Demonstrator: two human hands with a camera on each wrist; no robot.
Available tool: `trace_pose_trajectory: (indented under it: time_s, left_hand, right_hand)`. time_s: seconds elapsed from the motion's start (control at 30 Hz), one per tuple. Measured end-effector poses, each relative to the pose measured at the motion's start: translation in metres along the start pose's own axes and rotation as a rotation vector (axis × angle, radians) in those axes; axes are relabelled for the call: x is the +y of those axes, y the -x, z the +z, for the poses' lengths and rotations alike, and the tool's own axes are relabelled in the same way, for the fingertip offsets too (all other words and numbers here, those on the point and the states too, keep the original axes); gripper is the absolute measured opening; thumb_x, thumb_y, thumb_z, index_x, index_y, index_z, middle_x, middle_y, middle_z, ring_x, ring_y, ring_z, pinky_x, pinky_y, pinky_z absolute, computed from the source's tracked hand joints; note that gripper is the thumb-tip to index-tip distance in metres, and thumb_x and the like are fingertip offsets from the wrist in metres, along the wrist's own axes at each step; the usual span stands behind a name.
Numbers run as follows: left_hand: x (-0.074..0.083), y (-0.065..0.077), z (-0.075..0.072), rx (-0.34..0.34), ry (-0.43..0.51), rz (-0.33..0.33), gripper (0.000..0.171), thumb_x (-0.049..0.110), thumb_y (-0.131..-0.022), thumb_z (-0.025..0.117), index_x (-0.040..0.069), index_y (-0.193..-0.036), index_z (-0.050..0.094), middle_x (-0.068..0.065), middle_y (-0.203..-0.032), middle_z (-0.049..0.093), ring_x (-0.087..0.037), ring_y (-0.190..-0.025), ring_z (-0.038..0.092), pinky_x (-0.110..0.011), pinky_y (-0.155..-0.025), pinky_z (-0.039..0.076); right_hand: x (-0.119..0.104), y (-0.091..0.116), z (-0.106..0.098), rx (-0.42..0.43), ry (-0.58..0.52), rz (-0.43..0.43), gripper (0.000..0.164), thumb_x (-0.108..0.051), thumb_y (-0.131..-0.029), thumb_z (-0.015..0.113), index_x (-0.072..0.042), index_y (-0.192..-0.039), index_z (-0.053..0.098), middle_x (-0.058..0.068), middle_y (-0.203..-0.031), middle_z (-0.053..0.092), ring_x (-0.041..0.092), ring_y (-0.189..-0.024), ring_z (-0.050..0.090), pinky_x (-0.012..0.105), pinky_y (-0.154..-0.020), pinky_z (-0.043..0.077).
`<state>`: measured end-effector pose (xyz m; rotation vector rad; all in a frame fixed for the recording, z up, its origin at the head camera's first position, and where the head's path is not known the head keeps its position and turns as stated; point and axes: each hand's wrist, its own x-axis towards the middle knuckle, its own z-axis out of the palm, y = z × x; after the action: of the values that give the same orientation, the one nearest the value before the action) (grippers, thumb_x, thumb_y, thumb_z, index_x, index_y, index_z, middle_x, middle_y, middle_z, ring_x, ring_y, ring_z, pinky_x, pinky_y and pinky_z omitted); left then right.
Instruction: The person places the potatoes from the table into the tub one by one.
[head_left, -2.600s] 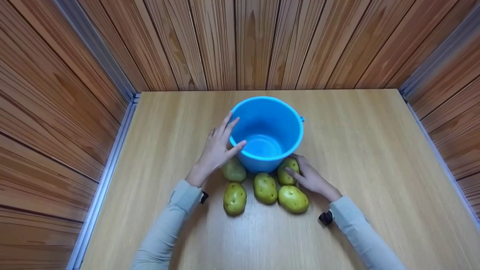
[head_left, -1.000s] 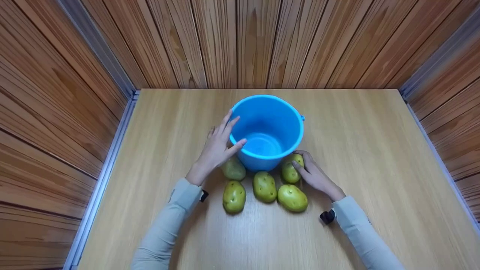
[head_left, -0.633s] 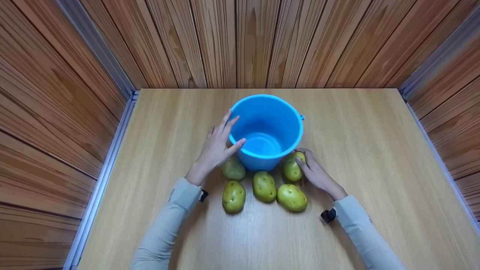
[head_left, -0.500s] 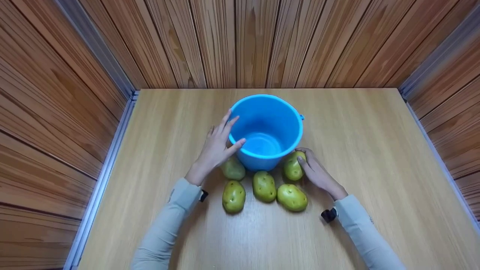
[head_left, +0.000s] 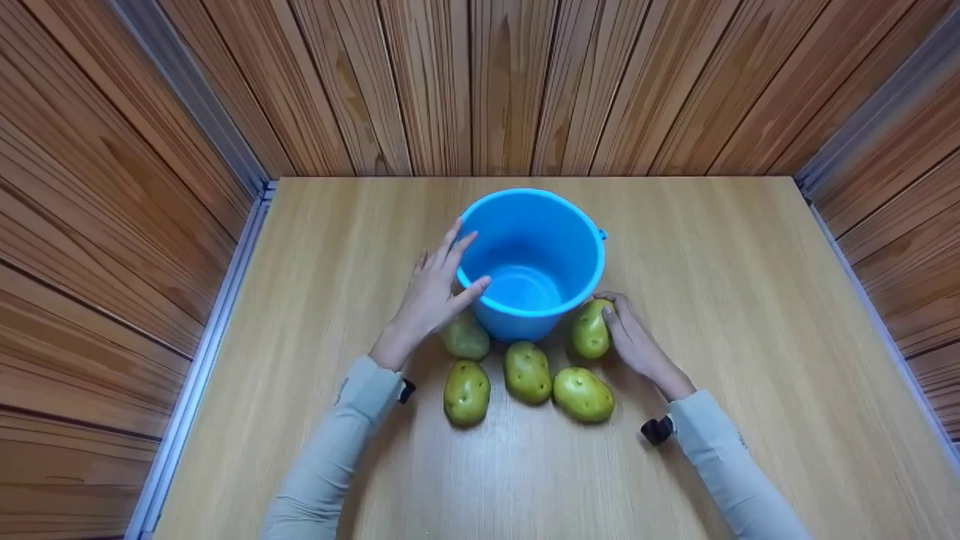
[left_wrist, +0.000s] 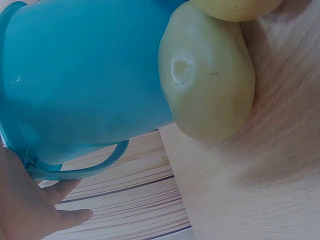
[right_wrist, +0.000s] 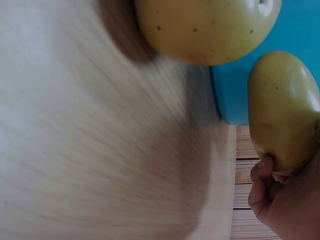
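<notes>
A blue bucket [head_left: 525, 309] stands upright on the table, its inside bare. My left hand [head_left: 431, 296] rests on its left rim with spread fingers, the thumb lying over the near edge. In the left wrist view the bucket's handle [left_wrist: 82, 172] hangs beside that hand [left_wrist: 30, 205]. My right hand [head_left: 634, 337] holds a green-yellow potato [head_left: 591, 330] at the bucket's front right, gripping it by its far end and right side. The right wrist view has the fingertips curled at one end of this potato [right_wrist: 282, 110]. Part of it is hidden by the hand.
Several other potatoes lie before the bucket: one under the left wrist [head_left: 466, 337], one at left front [head_left: 466, 394], one in the middle [head_left: 527, 373], one at right front [head_left: 583, 394]. Wood-panelled walls [head_left: 510, 90] rise behind and beside the table [head_left: 480, 480].
My right hand has shifted right and slightly away from me with the potato, which now stands apart from the right-front one and has turned a little. The left hand stays on the bucket.
</notes>
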<state>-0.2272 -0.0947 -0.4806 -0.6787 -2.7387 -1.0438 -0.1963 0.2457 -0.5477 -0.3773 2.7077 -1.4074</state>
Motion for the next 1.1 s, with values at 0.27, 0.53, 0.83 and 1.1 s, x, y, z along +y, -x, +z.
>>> trace_pose_trajectory:
  time_s: [0.27, 0.53, 0.83, 1.1]
  left_hand:
    - [0.001, 0.0, 0.0, 0.001, 0.003, -0.005, 0.071, 0.062, -0.089, 0.041, 0.031, -0.148, 0.018, 0.009, -0.156, 0.001, -0.021, -0.142, 0.016, -0.059, -0.11, 0.011]
    - [0.001, 0.0, -0.001, -0.005, 0.003, -0.018, 0.071, 0.063, -0.089, 0.041, 0.032, -0.148, 0.017, 0.009, -0.156, 0.0, -0.02, -0.142, 0.014, -0.059, -0.11, 0.01]
    - [0.0, 0.0, -0.001, -0.006, -0.005, -0.012, 0.071, 0.063, -0.089, 0.041, 0.032, -0.148, 0.017, 0.009, -0.156, 0.0, -0.022, -0.142, 0.016, -0.061, -0.108, 0.012]
    - [0.001, 0.0, 0.0, -0.007, -0.005, -0.013, 0.071, 0.063, -0.088, 0.04, 0.032, -0.148, 0.016, 0.009, -0.156, 0.0, -0.023, -0.142, 0.017, -0.061, -0.109, 0.012]
  right_hand:
    - [-0.001, 0.001, 0.0, 0.077, -0.016, -0.019, 0.042, -0.029, -0.103, 0.022, -0.003, -0.13, 0.04, 0.015, -0.127, 0.043, 0.022, -0.113, 0.044, 0.039, -0.097, 0.035]
    - [-0.003, 0.0, -0.004, 0.081, -0.072, -0.012, 0.043, -0.031, -0.103, 0.02, -0.003, -0.13, 0.039, 0.013, -0.127, 0.043, 0.018, -0.11, 0.045, 0.029, -0.093, 0.036]
    - [-0.021, 0.002, -0.013, 0.108, -0.083, -0.045, 0.038, -0.011, -0.102, 0.021, 0.007, -0.129, 0.04, 0.022, -0.122, 0.045, 0.023, -0.105, 0.045, 0.025, -0.088, 0.035]
    - [-0.052, 0.008, -0.022, 0.143, -0.09, -0.048, 0.037, -0.008, -0.101, 0.022, 0.012, -0.126, 0.04, 0.023, -0.114, 0.049, 0.019, -0.094, 0.046, 0.017, -0.079, 0.036]
